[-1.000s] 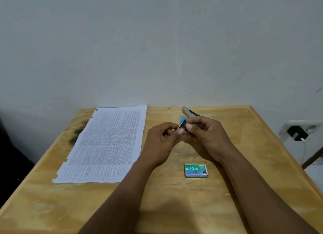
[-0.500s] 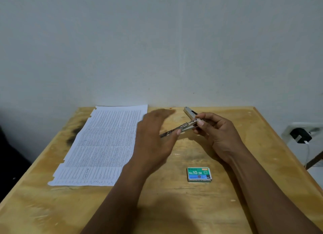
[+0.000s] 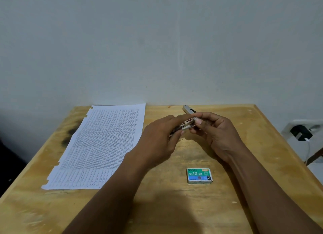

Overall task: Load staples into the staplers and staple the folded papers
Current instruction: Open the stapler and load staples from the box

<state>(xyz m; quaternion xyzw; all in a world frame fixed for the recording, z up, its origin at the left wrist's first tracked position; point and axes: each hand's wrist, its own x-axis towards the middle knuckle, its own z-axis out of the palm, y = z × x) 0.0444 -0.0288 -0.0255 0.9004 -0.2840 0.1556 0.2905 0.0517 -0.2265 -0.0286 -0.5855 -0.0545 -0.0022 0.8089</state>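
A small metal stapler (image 3: 187,124) is held above the table's middle, opened up, its top arm (image 3: 187,109) pointing up and back. My right hand (image 3: 216,134) pinches its rear end. My left hand (image 3: 160,139) closes over its front part, where the pulled-out metal magazine shows between my fingers. A green staple box (image 3: 199,175) marked No.10-1M lies shut on the table nearer to me. A stack of printed papers (image 3: 103,146) lies flat to the left.
The wooden table (image 3: 174,207) has a raised right edge and a dark scorch mark (image 3: 69,137) left of the papers. A wall stands right behind it. A wall socket with a black plug (image 3: 301,132) sits beyond the right edge.
My left hand swung out to the left drawing the magazine from the stapler, then came back over it. My right hand kept its hold. The camera tilted slightly.
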